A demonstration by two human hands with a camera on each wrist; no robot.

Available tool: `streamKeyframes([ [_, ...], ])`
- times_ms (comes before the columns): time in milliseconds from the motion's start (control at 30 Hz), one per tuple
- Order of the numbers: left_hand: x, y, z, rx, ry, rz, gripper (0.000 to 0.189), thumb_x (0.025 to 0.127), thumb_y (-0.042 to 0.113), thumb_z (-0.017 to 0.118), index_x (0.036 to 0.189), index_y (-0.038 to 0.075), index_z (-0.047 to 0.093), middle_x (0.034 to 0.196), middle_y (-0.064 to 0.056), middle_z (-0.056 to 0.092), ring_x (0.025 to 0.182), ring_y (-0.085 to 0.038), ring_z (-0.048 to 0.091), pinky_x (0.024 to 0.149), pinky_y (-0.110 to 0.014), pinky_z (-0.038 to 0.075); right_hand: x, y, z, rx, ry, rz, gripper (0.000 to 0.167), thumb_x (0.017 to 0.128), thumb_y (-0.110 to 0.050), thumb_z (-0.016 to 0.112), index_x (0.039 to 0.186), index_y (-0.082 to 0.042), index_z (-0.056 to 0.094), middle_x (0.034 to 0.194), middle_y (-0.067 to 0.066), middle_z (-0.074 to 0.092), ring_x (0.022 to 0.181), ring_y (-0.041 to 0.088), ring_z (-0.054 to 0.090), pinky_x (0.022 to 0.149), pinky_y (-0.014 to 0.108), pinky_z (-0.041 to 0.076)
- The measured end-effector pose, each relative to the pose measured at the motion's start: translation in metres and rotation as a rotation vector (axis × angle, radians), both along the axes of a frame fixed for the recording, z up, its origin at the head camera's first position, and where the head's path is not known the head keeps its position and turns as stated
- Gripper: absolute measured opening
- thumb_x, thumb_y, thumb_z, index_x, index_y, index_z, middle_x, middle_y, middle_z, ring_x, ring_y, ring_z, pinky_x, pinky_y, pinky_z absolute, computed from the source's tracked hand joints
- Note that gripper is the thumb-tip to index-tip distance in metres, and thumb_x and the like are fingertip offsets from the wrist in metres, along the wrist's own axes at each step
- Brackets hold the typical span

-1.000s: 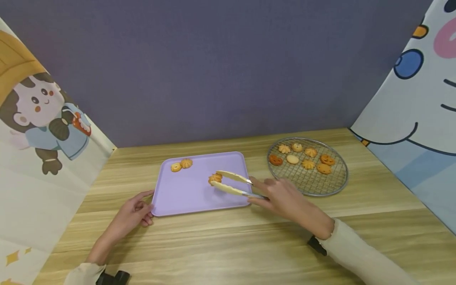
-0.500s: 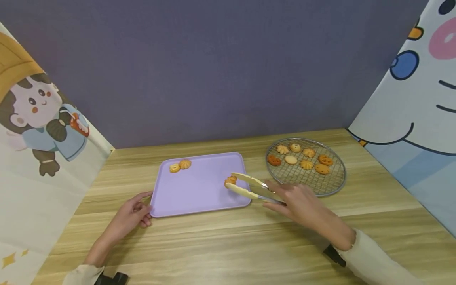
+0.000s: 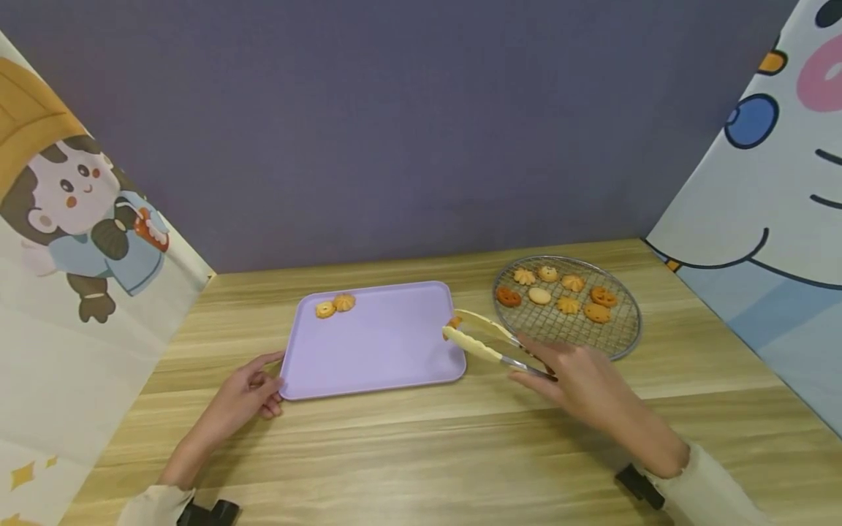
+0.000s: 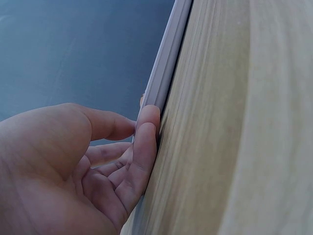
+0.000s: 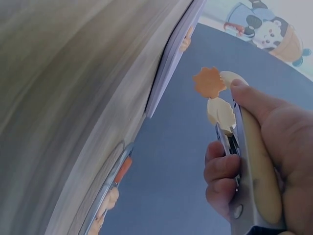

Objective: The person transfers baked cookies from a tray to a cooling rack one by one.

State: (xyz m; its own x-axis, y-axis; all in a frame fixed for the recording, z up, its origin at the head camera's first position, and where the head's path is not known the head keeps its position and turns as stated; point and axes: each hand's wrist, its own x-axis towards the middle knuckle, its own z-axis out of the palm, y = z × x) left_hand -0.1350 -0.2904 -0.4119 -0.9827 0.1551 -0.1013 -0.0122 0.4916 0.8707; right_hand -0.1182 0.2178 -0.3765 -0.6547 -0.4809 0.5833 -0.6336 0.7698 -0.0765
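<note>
My left hand (image 3: pixel 243 391) pinches the near left corner of a purple tray (image 3: pixel 378 347). In the left wrist view its thumb presses on the rim (image 4: pixel 159 81), with fingertips curled against the outer side. My right hand (image 3: pixel 585 380) grips metal tongs with cream tips (image 3: pixel 476 347) at the tray's right edge. Between those tips is a scalloped, flower-shaped cookie (image 5: pixel 208 82), raised above the table in the right wrist view; the head view shows it mostly hidden behind the tongs. Two cookies, a ring-shaped one (image 3: pixel 325 310) and a ridged one (image 3: pixel 344 302), lie at the tray's back left.
A round wire rack (image 3: pixel 559 330) stands right of the tray, bearing several cookies, among them a brown pretzel-shaped one (image 3: pixel 509 296) and a pale oval one (image 3: pixel 539 296). A dark wall (image 3: pixel 421 146) closes off the back of the wooden table (image 3: pixel 395 453); cartoon-printed panels flank it.
My right hand has moved to the right with the tongs and the cookie, from over the middle of the tray to its right edge. The left hand has stayed at the tray's corner.
</note>
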Motion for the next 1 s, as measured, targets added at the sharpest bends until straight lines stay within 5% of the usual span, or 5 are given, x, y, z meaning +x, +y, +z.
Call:
streamKeyframes([
  [333,-0.002,-0.001,-0.002,-0.009,-0.009,0.010,0.055,0.101,0.004,0.055,0.150,-0.004,0.034,0.081,-0.016,0.063,0.065,-0.023,0.067,0.057,-0.032,0.061,-0.006,0.024,0.002,0.020,-0.020,-0.067,0.053,0.082,-0.039,0.080,0.124,-0.008,0.070,0.057,-0.014,0.042,0.046,-0.004,0.027,0.038,0.015,0.025],
  [667,0.000,-0.001,-0.001,-0.006,-0.006,0.001,0.054,0.101,0.003,0.055,0.150,-0.005,0.034,0.080,-0.016,0.063,0.064,-0.023,0.067,0.057,-0.032,0.060,-0.017,0.052,-0.002,0.007,-0.138,-0.177,0.056,0.084,-0.038,0.079,0.126,-0.003,0.068,0.045,-0.017,0.031,0.036,-0.004,0.021,0.037,0.019,0.026],
  [1000,-0.001,0.000,-0.002,0.004,-0.005,0.001,0.056,0.100,0.003,0.056,0.151,-0.006,0.032,0.080,-0.015,0.062,0.063,-0.021,0.066,0.055,-0.031,0.060,-0.029,0.076,-0.010,0.028,-0.160,-0.216,0.058,0.083,-0.036,0.080,0.128,-0.003,0.066,0.039,-0.018,0.024,0.035,-0.004,0.014,0.034,0.018,0.021],
])
